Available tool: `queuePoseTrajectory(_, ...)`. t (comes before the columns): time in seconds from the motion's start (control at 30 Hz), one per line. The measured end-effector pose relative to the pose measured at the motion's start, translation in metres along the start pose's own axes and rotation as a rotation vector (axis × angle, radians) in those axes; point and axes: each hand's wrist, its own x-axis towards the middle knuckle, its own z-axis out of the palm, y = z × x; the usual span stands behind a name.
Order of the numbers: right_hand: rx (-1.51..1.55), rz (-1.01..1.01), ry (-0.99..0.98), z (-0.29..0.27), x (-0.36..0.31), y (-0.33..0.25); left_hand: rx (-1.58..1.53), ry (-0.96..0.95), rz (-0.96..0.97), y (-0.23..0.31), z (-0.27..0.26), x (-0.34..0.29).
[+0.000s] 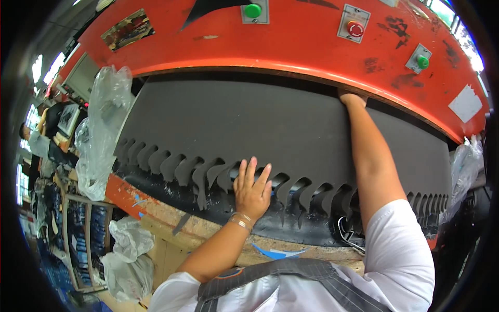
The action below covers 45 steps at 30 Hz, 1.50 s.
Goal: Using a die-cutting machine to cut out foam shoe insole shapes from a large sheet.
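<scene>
A large dark grey sheet (249,122) lies on the bed of an orange cutting press (291,41). Its near edge carries a row of curved cut-outs (171,166). My left hand (252,187) lies flat on that near edge, fingers spread, with bangles on the wrist. My right arm reaches far across the sheet, and my right hand (352,99) is at the sheet's far edge, its fingers hidden under the press head. Whether it grips the sheet is not visible.
The press head carries green buttons (253,10) (423,62) and a red button (355,28). Clear plastic bags (101,119) hang at the left. A metal cutting die (349,231) lies near the worn wooden front edge (218,229). Shelves with stacked material (78,234) stand lower left.
</scene>
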Motion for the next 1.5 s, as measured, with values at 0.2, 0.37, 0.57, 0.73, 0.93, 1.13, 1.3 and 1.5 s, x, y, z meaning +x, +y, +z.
queuePoseTrajectory(0.2,-0.046,-0.247,-0.526,-0.078,-0.091,-0.003,0.065,0.018,0.015,-0.001,0.008,-0.007)
queuePoseTrajectory(0.37,0.085,-0.59,-0.45,-0.14,-0.242,0.061,0.08,0.049,0.021,0.005,0.009,-0.015)
queuePoseTrajectory(0.57,0.373,-0.191,-0.534,-0.209,-0.417,0.147,0.004,0.051,0.022,0.014,0.003,-0.026)
queuePoseTrajectory(0.73,0.136,-0.105,-0.313,-0.163,-0.453,0.198,-0.149,-0.219,-0.037,0.02,-0.033,-0.02)
queuePoseTrajectory(0.93,0.174,-0.3,-0.514,-0.204,-0.422,0.105,-0.542,0.175,0.138,-0.129,-0.178,0.044)
queuePoseTrajectory(1.13,0.332,-0.669,-0.76,-0.269,-0.348,-0.143,-0.045,0.268,-0.254,-0.39,-0.27,0.062)
queuePoseTrajectory(1.3,0.317,-1.186,-0.55,-0.206,-0.276,-0.364,-0.336,0.091,-0.401,-0.455,-0.245,0.029)
queuePoseTrajectory(1.5,0.352,-1.397,-0.573,-0.11,-0.227,-0.551,-0.255,0.187,-0.383,-0.448,-0.211,0.028)
